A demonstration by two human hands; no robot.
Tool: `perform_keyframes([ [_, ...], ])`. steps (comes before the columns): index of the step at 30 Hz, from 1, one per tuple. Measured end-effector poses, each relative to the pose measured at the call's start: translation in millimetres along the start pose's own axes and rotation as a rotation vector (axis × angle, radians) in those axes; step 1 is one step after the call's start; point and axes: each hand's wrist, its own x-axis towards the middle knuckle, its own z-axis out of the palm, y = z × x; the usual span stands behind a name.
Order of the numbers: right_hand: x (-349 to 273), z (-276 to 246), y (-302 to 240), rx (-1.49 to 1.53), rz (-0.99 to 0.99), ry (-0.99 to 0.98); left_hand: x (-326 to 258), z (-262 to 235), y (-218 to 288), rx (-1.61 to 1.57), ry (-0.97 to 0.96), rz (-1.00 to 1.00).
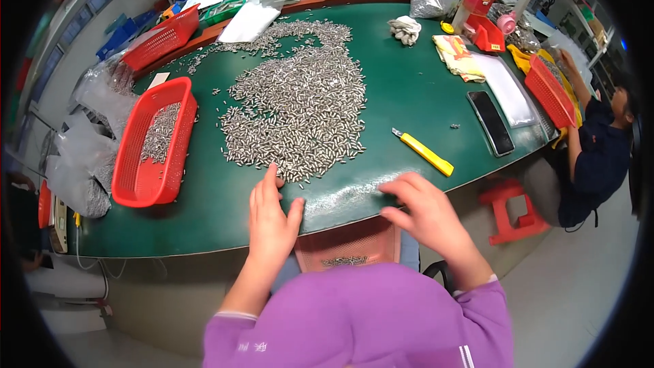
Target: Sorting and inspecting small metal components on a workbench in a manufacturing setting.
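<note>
A wide pile of small metal pins [300, 102] lies spread over the green table [402, 88]. At the pile's near edge is my left hand [271, 215], its fingers stretched out and thumb apart, the fingertips by the closest pins. My right hand [426, 212] hovers by the table's front edge, with slightly bent fingers, thumb apart and nothing in it. Below that edge, on my lap, a pale red basket [317, 245] holds some pins at its bottom. Between the pile and the phone lies a yellow utility knife [428, 154], its blade end pointing toward the pile.
On the left a red basket [126, 174] holds more pins, beside clear bags [85, 157]. To the right lie a phone [492, 123], a white glove [405, 29] and plastic bags [505, 88]. Another person [593, 143] handles a red basket [549, 92] near a red stool [511, 211].
</note>
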Motion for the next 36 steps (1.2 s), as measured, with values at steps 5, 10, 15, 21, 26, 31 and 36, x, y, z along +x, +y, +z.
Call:
perform_keyframes([
  [5,66,58,-8,0.136,-0.084,-0.055,12,15,4,-0.149,-0.072,0.015],
  [10,74,74,-2,0.191,-0.167,-0.033,15,16,7,-0.270,-0.153,-0.019],
  [15,64,66,0,0.254,-0.139,-0.013,9,9,10,-0.268,-0.122,0.041],
  [21,66,66,1,0.223,-0.148,-0.024,13,10,15,-0.272,-0.151,0.044],
  [26,64,63,1,0.242,-0.169,-0.047,12,8,15,-0.274,-0.159,0.051],
  [31,63,66,1,0.238,-0.161,-0.031,14,10,16,-0.218,-0.148,0.141],
  [36,63,65,2,0.216,-0.172,-0.039,14,11,17,-0.189,-0.138,0.150],
])
